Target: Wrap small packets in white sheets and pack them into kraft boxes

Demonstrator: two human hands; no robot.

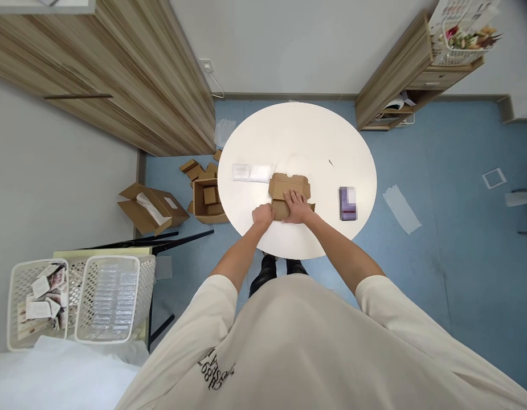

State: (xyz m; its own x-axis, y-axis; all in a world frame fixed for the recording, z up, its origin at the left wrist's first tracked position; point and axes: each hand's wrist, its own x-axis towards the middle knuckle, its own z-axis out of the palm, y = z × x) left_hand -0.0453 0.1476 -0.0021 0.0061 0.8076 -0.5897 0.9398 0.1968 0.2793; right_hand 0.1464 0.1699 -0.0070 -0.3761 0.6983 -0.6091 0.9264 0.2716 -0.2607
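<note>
An unfolded brown cardboard box (284,185) lies near the front of the round white table (297,131), its lid panel spread toward the far side. My left hand (263,215) is closed at the box's left front corner, gripping the cardboard edge. Across the middle and right of the box rests my right hand (298,208), fingers stretched out over the panel. To the left of the box lies a clear and white plastic packet (251,172). A purple box (347,203) sits on the table's right side.
Left of the table, an open carton (199,199) holds small brown boxes, with more on the floor. Another open carton (158,209) is beside it. White baskets (78,302) stand lower left. A wooden cabinet (160,74) and a shelf unit (400,68) flank the table.
</note>
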